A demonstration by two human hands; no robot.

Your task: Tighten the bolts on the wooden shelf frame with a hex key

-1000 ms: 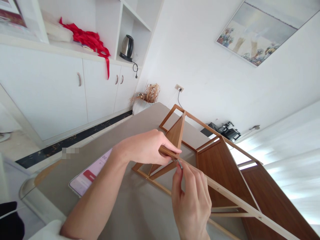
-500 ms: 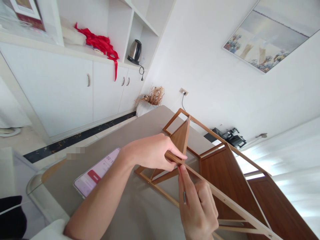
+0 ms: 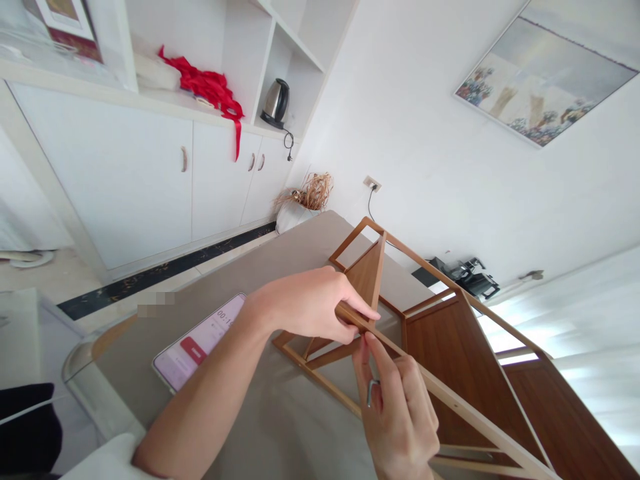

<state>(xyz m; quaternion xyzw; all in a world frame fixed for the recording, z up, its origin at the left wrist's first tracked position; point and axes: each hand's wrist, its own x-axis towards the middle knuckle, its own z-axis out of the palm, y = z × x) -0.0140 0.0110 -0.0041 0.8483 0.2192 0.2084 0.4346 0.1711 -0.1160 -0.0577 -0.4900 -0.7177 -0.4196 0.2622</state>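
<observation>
Head view: the table (image 3: pixel 260 427) is occupied by a wooden frame (image 3: pixel 450 347) with brown panels, extending from mid-table toward the right. If the frame is jolted or pressed unevenly, the joint being worked could be shifted out of line. Along the near side, a long rail (image 3: pixel 480 425) is presented at a slant; twisting of this rail would be the likely cause of misalignment. Near its far end, the rail is pinched by the left hand (image 3: pixel 310 303), thumb and forefinger closed around it; should this pinch be loosened, support could be lost. By the right hand (image 3: pixel 400 407), the joint is met with thumb and forefinger brought together; whether a small fastener is held there cannot be told. A bent metal tool (image 3: pixel 370 393) is tucked among the same hand's curled fingers, and could be dropped if they are relaxed during fine fingertip work.
</observation>
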